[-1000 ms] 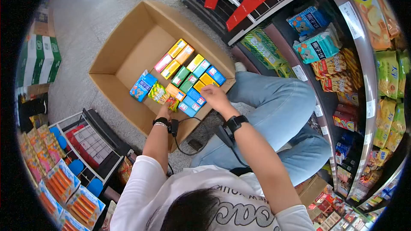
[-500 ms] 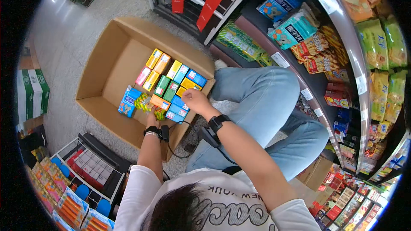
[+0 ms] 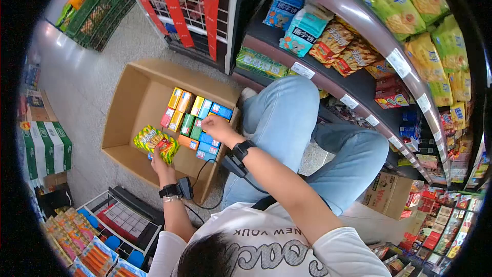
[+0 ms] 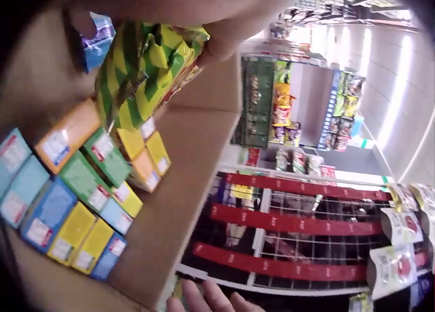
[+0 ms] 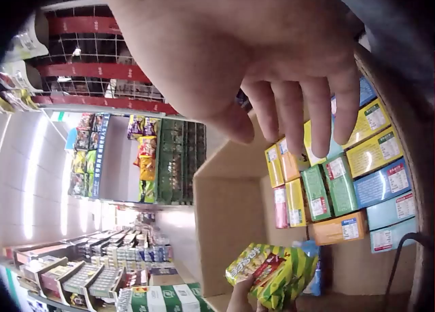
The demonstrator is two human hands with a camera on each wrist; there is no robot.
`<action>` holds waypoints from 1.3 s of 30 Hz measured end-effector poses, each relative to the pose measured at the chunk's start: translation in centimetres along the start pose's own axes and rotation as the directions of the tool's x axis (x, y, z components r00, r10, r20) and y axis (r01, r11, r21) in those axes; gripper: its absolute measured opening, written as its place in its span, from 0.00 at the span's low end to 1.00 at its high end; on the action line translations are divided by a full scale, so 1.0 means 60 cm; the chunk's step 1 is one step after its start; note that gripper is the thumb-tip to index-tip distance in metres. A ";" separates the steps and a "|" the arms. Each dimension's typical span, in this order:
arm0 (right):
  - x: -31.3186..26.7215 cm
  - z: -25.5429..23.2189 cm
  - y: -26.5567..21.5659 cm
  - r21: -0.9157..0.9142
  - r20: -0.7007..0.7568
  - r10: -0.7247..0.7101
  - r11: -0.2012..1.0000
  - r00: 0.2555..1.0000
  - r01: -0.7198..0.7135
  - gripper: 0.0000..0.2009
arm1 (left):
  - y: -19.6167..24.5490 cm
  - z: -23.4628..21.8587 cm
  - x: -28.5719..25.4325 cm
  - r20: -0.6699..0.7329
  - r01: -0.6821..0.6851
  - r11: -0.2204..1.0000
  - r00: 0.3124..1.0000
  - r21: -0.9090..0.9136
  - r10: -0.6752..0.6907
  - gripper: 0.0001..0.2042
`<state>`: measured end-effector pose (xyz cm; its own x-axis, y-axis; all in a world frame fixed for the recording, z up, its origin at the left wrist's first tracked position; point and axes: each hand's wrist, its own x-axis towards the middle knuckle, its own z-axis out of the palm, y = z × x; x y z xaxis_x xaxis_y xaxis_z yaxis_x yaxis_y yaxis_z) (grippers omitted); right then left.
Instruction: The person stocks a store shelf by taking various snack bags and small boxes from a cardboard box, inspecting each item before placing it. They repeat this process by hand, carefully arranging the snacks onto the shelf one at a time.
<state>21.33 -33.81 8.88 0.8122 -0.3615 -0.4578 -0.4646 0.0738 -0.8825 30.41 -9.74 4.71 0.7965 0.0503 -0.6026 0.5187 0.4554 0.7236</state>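
My left hand [image 3: 161,166] grips a green-and-yellow striped snack bag [image 3: 155,141] by its near edge, inside a cardboard box [image 3: 117,123]. In the left wrist view, the bag [image 4: 139,81] hangs over the small cartons. A blue packet [image 5: 317,276] lies behind it, mostly hidden in the head view. My right hand [image 3: 218,127] hovers over the carton rows with loosely bent fingers and holds nothing; the right wrist view shows its fingers [image 5: 316,115] spread. Below are green cartons [image 5: 340,183], an orange carton [image 5: 338,230], and several yellow, pink and blue ones.
Snack shelves [image 3: 328,61] rise at the right, beside the person's bent legs [image 3: 282,123]. A wire rack with red strips [image 3: 177,13] stands behind the box. A green crate [image 3: 100,18] is at the far left, with green-and-white cartons [image 3: 46,149] nearer. Cables run from the wrist cameras.
My left hand has raised the striped snack bag and moved it left across the blue packet. My right hand stays above the cartons, while the head view has turned.
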 end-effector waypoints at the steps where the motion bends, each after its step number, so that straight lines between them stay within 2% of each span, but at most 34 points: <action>1: -0.005 -0.008 -0.014 0.084 0.026 0.023 0.996 0.999 -0.025 0.11 | 0.016 0.019 -0.017 0.078 -0.009 1.000 0.997 -0.015 0.010 0.15; 2: -0.011 -0.020 -0.029 0.167 0.071 0.010 0.986 0.997 -0.022 0.12 | 0.035 0.046 -0.045 0.173 -0.001 1.000 0.985 0.020 -0.002 0.14; 5: -0.049 -0.062 -0.086 0.296 0.084 -0.026 0.955 0.996 0.000 0.14 | 0.073 0.130 -0.115 0.306 0.126 0.989 0.941 0.077 -0.144 0.14; 6: -0.058 -0.076 -0.098 0.283 0.081 -0.042 0.959 0.996 0.018 0.16 | 0.069 0.146 -0.124 0.284 0.114 0.988 0.949 0.102 -0.139 0.14; 9: -0.083 -0.120 -0.127 0.172 -0.031 -0.165 0.971 0.986 0.168 0.18 | 0.069 0.229 -0.193 0.487 0.005 0.980 0.867 0.199 -0.104 0.15; 13: -0.095 -0.173 -0.132 0.281 -0.094 -0.356 0.886 0.930 0.368 0.20 | 0.060 0.331 -0.288 0.601 -0.037 0.950 0.782 0.310 -0.166 0.18; 14: -0.097 -0.187 -0.131 0.204 -0.179 -0.394 0.882 0.901 0.426 0.21 | 0.054 0.352 -0.305 0.663 -0.047 0.948 0.726 0.314 -0.183 0.20; 17: -0.135 -0.244 -0.152 0.151 -0.375 -0.452 0.832 0.810 0.534 0.27 | 0.039 0.411 -0.341 0.809 -0.156 0.932 0.555 0.328 -0.192 0.20; 18: -0.162 -0.267 -0.168 0.280 -0.358 -0.432 0.796 0.828 0.537 0.26 | 0.039 0.429 -0.356 0.807 -0.137 0.924 0.543 0.358 -0.232 0.19; 21: -0.215 -0.329 -0.189 0.362 -0.423 -0.461 0.703 0.780 0.612 0.25 | 0.025 0.479 -0.388 0.864 -0.272 0.883 0.443 0.382 -0.238 0.19; 22: -0.228 -0.352 -0.187 0.345 -0.421 -0.453 0.721 0.786 0.601 0.26 | 0.021 0.498 -0.402 0.870 -0.277 0.871 0.410 0.406 -0.275 0.18; 25: -0.287 -0.408 -0.204 0.390 -0.462 -0.405 0.706 0.789 0.591 0.28 | 0.004 0.555 -0.443 0.886 -0.404 0.793 0.293 0.456 -0.360 0.18; 26: -0.296 -0.426 -0.196 0.389 -0.496 -0.383 0.704 0.779 0.594 0.28 | -0.014 0.569 -0.443 0.913 -0.444 0.798 0.221 0.407 -0.343 0.20; 27: -0.303 -0.442 -0.187 0.389 -0.529 -0.360 0.701 0.768 0.597 0.28 | -0.038 0.583 -0.436 0.910 -0.450 0.791 0.186 0.414 -0.371 0.20; 29: -0.318 -0.475 -0.171 0.359 -0.561 -0.349 0.715 0.751 0.600 0.29 | -0.065 0.610 -0.439 0.925 -0.761 0.562 0.130 0.324 -0.357 0.20; 32: -0.329 -0.512 -0.142 0.253 -0.621 -0.359 0.750 0.697 0.611 0.31 | -0.121 0.643 -0.441 0.913 -0.776 0.547 0.088 0.314 -0.399 0.18; 35: -0.329 -0.538 -0.119 0.165 -0.663 -0.353 0.791 0.660 0.589 0.31 | -0.159 0.668 -0.459 0.941 -0.742 0.634 -0.016 0.216 -0.339 0.18; 36: -0.323 -0.545 -0.113 0.149 -0.682 -0.357 0.787 0.638 0.599 0.31 | -0.162 0.673 -0.465 0.944 -0.842 0.504 0.019 0.193 -0.330 0.18; 39: -0.307 -0.571 -0.097 0.057 -0.687 -0.396 0.806 0.609 0.589 0.33 | -0.205 0.691 -0.452 0.950 -0.863 0.475 0.019 0.173 -0.311 0.16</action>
<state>-3.00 -59.42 26.15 0.4359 -0.8882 0.1453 0.1237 -0.1008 -0.9872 15.31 -53.53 26.09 0.1493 -0.9853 0.0834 -0.3876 0.0192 0.9216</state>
